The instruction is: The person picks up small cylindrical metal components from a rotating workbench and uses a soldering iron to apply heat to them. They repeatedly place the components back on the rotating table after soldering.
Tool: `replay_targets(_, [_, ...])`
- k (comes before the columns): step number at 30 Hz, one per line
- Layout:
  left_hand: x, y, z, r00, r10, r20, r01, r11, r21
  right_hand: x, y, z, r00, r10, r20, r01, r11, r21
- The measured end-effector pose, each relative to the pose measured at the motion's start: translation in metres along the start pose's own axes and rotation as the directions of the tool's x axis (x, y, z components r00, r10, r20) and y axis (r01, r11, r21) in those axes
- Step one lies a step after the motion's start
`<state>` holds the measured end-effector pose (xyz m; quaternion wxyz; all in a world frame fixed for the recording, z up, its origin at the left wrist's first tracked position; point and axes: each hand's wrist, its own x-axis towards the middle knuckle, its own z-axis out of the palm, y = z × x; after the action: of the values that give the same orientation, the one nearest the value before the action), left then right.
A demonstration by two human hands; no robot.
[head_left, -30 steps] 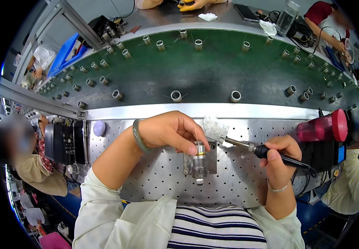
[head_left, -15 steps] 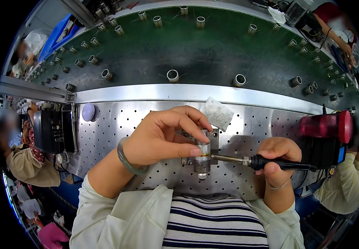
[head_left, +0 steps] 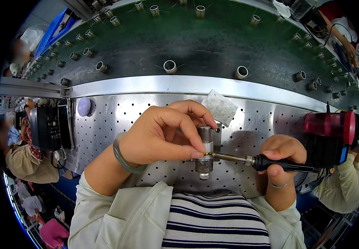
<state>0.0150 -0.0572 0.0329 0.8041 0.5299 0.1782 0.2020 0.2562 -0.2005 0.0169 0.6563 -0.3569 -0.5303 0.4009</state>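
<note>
My right hand (head_left: 283,157) grips a soldering iron (head_left: 281,164) by its black handle. The iron's metal tip points left and meets the collar of a small metal cylinder (head_left: 205,147). That cylinder sits in an upright line on a metal holding fixture (head_left: 204,166) with a rounded near end. From the left, my left hand (head_left: 163,133) reaches in with thumb and index fingertip pinched together at the collar, beside the iron's tip. Whatever lies between those fingertips is too small to make out. A little yellowish material shows at the joint.
Beyond the metal rail, a green belt (head_left: 187,45) carries several small metal rings with thin wires. A whitish pad (head_left: 219,108) lies behind the fixture. On the perforated plate (head_left: 109,124) sits a purple oval (head_left: 84,106). A red cylindrical container (head_left: 331,125) stands right, a black device (head_left: 47,128) left.
My left index fingertip has slid down from the cylinder's upper part to the collar, next to the thumb. The iron stays at the joint. The view has shifted slightly.
</note>
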Motion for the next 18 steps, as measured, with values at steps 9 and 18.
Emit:
replay_targets(9, [0.0011, -0.0023, -0.0018, 0.999, 0.035, 0.029, -0.036, 0.999, 0.024, 0.0006, 0.0022, -0.0008, 1.0, -0.03, 0.006, 0.03, 1.0, -0.002])
replay_targets(18, [0.0016, -0.0041, -0.0033, 0.999, 0.028, 0.03, -0.028, 1.0, -0.005, 0.0012, 0.001, -0.0017, 1.0, -0.023, 0.018, 0.023, 0.999, -0.032])
